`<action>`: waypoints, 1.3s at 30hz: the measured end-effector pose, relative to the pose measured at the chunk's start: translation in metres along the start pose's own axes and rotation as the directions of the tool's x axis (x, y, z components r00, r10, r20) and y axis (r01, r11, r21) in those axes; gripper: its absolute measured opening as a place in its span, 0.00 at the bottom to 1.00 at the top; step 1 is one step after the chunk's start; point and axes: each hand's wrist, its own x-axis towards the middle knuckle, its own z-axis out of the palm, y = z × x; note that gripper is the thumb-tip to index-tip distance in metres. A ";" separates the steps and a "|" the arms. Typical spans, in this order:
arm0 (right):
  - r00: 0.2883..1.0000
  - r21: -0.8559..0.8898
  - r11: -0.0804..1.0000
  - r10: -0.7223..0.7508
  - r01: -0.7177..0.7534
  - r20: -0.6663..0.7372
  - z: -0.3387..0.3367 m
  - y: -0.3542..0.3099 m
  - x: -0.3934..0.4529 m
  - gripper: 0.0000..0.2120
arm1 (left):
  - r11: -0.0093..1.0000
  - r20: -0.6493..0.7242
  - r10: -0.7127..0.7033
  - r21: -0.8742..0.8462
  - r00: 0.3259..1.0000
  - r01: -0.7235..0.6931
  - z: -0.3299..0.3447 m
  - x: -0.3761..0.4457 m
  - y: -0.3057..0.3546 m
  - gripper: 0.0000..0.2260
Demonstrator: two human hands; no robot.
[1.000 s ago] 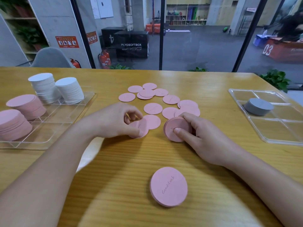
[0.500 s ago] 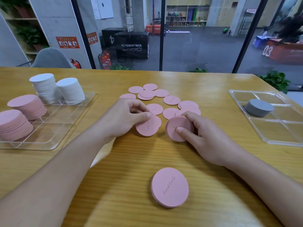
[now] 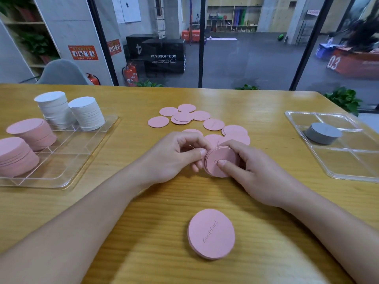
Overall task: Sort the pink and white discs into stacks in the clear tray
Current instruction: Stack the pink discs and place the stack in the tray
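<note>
Pink and white discs already stand stacked in the clear tray (image 3: 86, 152) at frame left. At centre, the left hand (image 3: 174, 156) pinches a disc against the tilted pink bundle (image 3: 220, 160) gripped by the right hand (image 3: 258, 173). Loosely squared, that bundle could fan and spill during carrying.

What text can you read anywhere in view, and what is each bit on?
"Good Luck": on the pink disc nearest the camera.
"PLYOSOFTBOX": on the black box beyond the glass.
"03": on the orange box at far right.
Red wall signs: too small to read.
Held pink stack: writing covered.
</note>
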 end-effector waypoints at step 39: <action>0.996 -0.002 0.997 0.072 -0.072 -0.057 -0.004 0.002 0.000 0.13 | 0.958 -0.316 -0.282 -0.151 0.906 0.245 -0.011 0.005 -0.010 0.17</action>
